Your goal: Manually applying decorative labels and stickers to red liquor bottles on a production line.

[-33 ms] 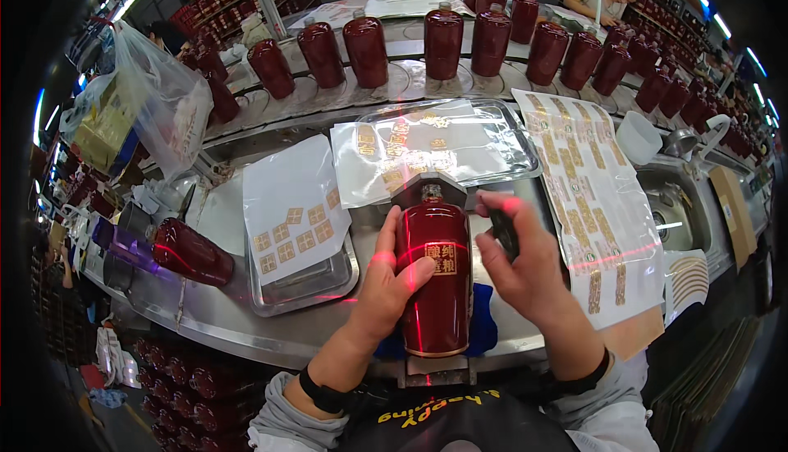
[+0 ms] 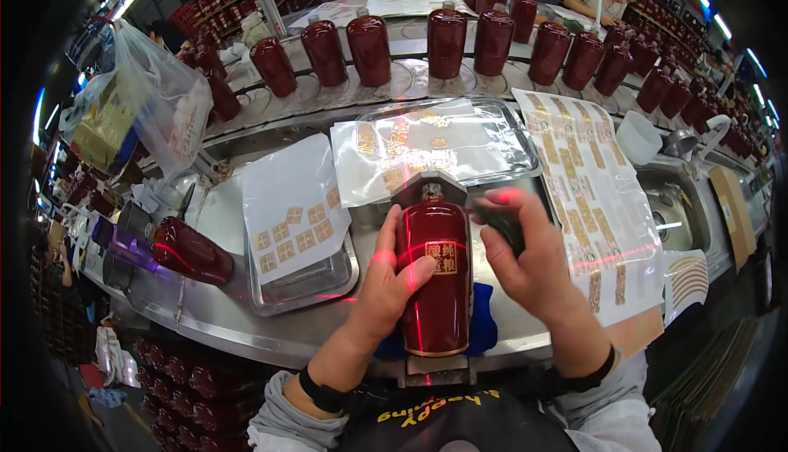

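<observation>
Now left hand (image 2: 386,275) steadies red bottle (image 2: 435,275).

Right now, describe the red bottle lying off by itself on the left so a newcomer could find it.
Start at the steel workbench in front of the person and find the metal tray holding the sheet of small gold labels. Just left of it lies a dark red bottle, the only one tipped on its side and away from the hands.

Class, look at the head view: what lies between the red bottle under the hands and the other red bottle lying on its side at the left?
A steel tray carrying a white sheet of gold labels, seen in the head view.
</observation>
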{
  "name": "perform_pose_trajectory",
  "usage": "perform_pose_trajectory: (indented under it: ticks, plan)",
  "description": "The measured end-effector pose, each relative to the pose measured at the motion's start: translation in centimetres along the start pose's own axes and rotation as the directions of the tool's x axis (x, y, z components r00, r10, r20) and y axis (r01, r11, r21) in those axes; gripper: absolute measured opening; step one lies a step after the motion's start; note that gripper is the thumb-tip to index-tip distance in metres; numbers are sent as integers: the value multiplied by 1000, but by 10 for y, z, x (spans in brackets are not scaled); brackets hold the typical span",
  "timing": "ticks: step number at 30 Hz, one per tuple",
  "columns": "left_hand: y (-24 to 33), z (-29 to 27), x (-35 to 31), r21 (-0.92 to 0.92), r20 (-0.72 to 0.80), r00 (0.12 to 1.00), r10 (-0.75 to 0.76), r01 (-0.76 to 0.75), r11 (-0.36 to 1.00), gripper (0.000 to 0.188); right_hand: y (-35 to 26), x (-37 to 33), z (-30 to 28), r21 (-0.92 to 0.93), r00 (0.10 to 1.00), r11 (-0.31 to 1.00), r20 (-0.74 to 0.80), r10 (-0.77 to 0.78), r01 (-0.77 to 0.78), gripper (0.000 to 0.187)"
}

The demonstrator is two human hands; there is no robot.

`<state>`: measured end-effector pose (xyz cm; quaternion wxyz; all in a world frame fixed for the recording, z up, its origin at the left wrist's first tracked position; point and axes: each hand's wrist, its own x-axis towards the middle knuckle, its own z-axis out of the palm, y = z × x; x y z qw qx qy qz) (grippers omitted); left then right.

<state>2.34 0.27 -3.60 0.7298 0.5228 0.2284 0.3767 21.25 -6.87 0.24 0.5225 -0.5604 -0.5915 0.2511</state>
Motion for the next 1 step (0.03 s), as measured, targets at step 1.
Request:
perform_pose_trajectory:
  ticks: [1]
  plan:
    - [0, 0, 0, -1, -9, 1000, -21, 21, 1000, 97, -4, 1, 1, 8, 996, 996, 10, 89, -89, 43]
